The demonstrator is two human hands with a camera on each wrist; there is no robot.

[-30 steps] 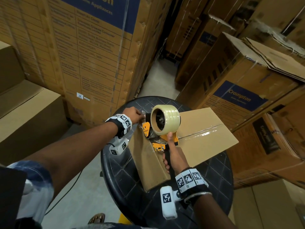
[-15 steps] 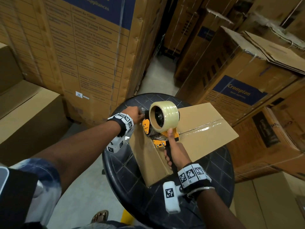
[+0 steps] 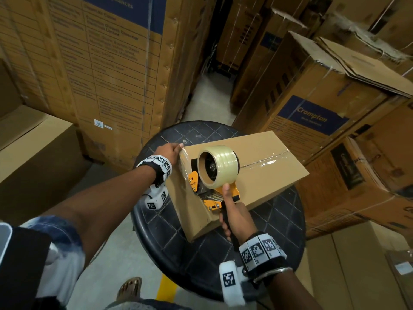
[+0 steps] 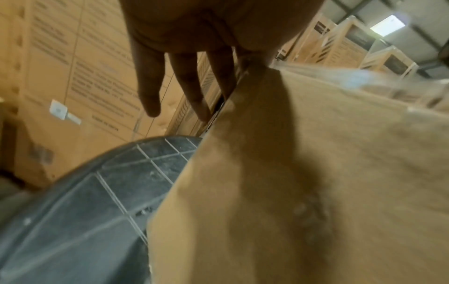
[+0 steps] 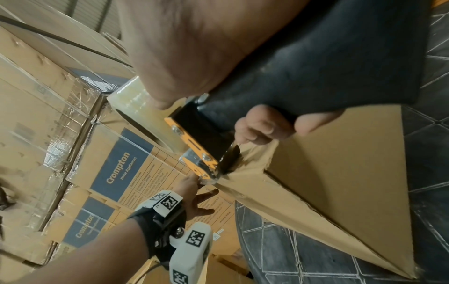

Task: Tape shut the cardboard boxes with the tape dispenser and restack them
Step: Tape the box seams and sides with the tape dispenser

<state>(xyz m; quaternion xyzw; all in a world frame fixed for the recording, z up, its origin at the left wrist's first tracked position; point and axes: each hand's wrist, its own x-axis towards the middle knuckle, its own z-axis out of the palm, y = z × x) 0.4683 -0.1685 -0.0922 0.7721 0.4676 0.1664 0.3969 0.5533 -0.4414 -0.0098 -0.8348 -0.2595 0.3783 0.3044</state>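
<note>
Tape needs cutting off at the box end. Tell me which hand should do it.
Right. The right hand already grips the tape dispenser against the cardboard box; the left hand only steadies its corner.

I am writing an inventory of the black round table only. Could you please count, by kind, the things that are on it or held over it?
Plain cardboard box: 1
Tape dispenser, with its clear tape roll, gripped by the right hand: 1
Total: 2
The table holds nothing else that shows; the left hand touches the box's corner.
</note>
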